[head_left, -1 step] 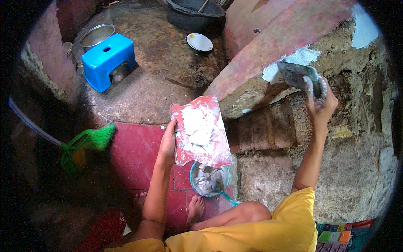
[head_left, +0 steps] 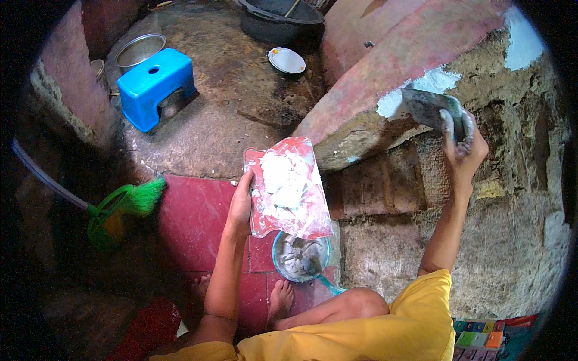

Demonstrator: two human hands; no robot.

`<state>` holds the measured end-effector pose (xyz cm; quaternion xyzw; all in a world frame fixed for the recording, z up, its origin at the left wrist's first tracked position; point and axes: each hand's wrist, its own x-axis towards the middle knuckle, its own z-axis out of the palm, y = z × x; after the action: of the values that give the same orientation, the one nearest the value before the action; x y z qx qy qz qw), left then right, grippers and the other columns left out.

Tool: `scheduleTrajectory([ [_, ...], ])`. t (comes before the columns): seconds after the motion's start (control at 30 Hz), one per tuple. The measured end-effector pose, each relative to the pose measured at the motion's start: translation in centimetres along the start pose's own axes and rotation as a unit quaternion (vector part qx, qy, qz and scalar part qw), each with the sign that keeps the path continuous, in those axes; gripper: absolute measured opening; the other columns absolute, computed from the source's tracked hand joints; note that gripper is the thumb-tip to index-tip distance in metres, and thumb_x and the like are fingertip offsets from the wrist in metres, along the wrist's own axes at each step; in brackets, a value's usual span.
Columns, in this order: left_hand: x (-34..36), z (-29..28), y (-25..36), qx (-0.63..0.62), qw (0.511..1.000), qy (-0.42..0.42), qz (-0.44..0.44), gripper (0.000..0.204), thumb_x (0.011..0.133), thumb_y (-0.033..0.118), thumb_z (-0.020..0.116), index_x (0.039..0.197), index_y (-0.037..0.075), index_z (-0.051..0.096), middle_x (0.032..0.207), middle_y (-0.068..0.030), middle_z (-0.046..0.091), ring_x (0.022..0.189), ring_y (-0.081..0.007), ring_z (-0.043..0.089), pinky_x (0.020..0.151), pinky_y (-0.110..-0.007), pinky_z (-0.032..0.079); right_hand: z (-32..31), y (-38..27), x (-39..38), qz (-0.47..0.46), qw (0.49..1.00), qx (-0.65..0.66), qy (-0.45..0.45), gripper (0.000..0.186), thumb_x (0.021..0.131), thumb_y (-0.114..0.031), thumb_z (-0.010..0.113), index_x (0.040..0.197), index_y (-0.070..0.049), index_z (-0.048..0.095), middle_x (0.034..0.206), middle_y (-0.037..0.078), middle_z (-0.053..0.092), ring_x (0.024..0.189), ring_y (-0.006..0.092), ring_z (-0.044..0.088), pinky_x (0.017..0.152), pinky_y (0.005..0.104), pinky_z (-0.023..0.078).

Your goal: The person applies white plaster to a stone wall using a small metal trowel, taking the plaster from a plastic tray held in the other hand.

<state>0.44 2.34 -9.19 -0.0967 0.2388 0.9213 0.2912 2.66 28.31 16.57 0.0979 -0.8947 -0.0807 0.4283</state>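
Observation:
My left hand [head_left: 242,204] grips the left edge of a red board [head_left: 257,224], held out flat with a heap of wet white plaster [head_left: 283,180] spread on it. Fingers of my right hand [head_left: 466,144] are wrapped round the handle of a plastering trowel [head_left: 424,107], and both are smeared with grey-white paste. The trowel's flat dark blade lies against or just off the broken wall [head_left: 475,81], over the lower edge of a fresh white patch [head_left: 436,80]. Exactly where blade and wall touch is hidden.
Below the board, a teal-rimmed pan [head_left: 301,259] of grey-white mix stands on red tiles [head_left: 195,222] by my foot. Farther off are a blue stool [head_left: 153,84], a metal basin [head_left: 141,51], a white plate [head_left: 286,61] and a black tub [head_left: 280,27]. A green broom [head_left: 144,195] leans at left.
My right hand and the trowel have shifted slightly to the right along the wall. My left hand and the board stay in place.

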Motion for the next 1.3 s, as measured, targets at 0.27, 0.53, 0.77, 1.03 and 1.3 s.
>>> scheduleTrajectory([
  [0.27, 0.1, -0.1, -0.1, 0.004, 1.000, -0.011, 0.004, 0.043, 0.087, 0.031, 0.029, 0.113, -0.002, 0.040, 0.106, -0.0109, 0.050, 0.092, -0.0180, 0.053, 0.081, -0.030, 0.042, 0.1, 0.5, -0.6, -0.026, 0.999, 0.023, -0.012, 0.026, 0.067, -0.006, 0.062, 0.092, 0.001, 0.056, 0.074, 0.011, 0.060, 0.064, 0.0119, 0.058, 0.060, 0.0229, 0.044],
  [0.53, -0.2, 0.4, 0.1, 0.010, 1.000, 0.007, -0.001, 0.044, 0.087, 0.032, 0.029, 0.114, -0.002, 0.039, 0.106, -0.0110, 0.051, 0.092, -0.0177, 0.053, 0.081, -0.030, 0.042, 0.0, 1.4, -0.9, 0.049, 0.993, 0.085, 0.062, 0.021, 0.070, -0.006, 0.062, 0.088, 0.001, 0.056, 0.073, 0.008, 0.060, 0.062, 0.0100, 0.054, 0.059, 0.0220, 0.043],
  [0.77, -0.2, 0.2, 0.0, 0.005, 1.000, 0.001, -0.005, 0.044, 0.087, 0.033, 0.030, 0.114, -0.001, 0.039, 0.105, -0.0101, 0.051, 0.092, -0.0175, 0.052, 0.081, -0.029, 0.042, 0.5, 0.4, -0.7, -0.007, 1.000, 0.024, -0.009, 0.024, 0.067, -0.006, 0.062, 0.089, -0.001, 0.056, 0.070, 0.011, 0.058, 0.059, 0.0102, 0.054, 0.056, 0.0230, 0.043],
  [1.03, 0.1, -0.2, -0.2, -0.005, 1.000, -0.012, 0.001, 0.044, 0.087, 0.033, 0.031, 0.114, -0.001, 0.040, 0.106, -0.0103, 0.051, 0.092, -0.0175, 0.052, 0.081, -0.029, 0.042, -0.3, -0.1, -0.5, 0.025, 0.997, 0.063, 0.038, 0.019, 0.070, -0.003, 0.061, 0.088, 0.001, 0.056, 0.068, 0.007, 0.058, 0.059, 0.0069, 0.050, 0.056, 0.0214, 0.042],
  [1.3, -0.3, 0.5, 0.0, 0.028, 0.999, 0.016, 0.011, 0.044, 0.087, 0.033, 0.031, 0.113, -0.002, 0.040, 0.104, -0.0118, 0.051, 0.090, -0.0188, 0.054, 0.079, -0.030, 0.044, 1.2, -2.9, -0.4, -0.020, 1.000, -0.007, -0.002, 0.026, 0.064, -0.007, 0.065, 0.088, -0.001, 0.057, 0.077, 0.014, 0.060, 0.065, 0.0222, 0.061, 0.057, 0.0269, 0.047],
])
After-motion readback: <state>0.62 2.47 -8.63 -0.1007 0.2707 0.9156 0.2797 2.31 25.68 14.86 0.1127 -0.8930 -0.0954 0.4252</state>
